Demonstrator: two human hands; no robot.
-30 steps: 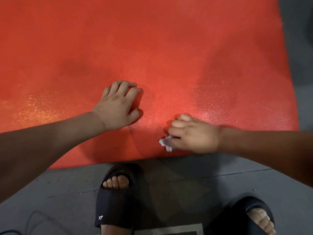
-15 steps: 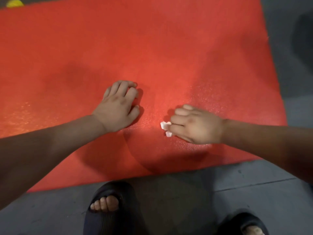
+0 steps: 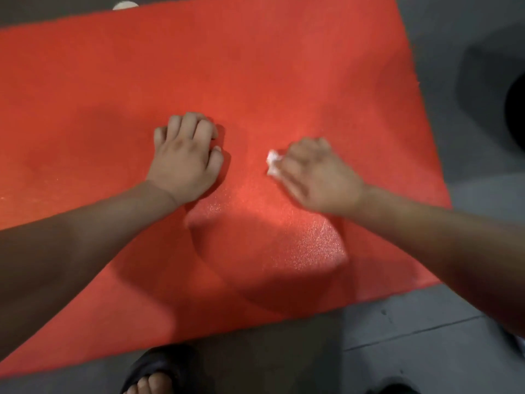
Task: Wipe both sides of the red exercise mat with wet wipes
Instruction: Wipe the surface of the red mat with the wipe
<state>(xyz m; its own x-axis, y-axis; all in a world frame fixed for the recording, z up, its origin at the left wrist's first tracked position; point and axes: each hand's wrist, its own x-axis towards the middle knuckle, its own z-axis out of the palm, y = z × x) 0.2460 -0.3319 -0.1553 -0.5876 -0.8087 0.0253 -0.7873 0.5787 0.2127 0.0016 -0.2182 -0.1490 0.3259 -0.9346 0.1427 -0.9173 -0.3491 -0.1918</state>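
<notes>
The red exercise mat lies flat on the grey floor and fills most of the view. My left hand rests on the mat near its middle, fingers bent at the knuckles, holding nothing. To its right, my right hand grips a small crumpled white wet wipe and presses it on the mat; only a bit of the wipe shows beyond the fingers. A damp sheen shows on the mat just nearer me than the right hand.
Grey tiled floor borders the mat's near and right edges. My foot in a black slide sandal stands at the bottom edge. A dark shape sits at the far right, a pale object beyond the mat's far edge.
My right hand has slid the wipe away from the near edge, farther onto the mat. The view has shifted so more of the mat's far edge shows. The left hand has stayed put.
</notes>
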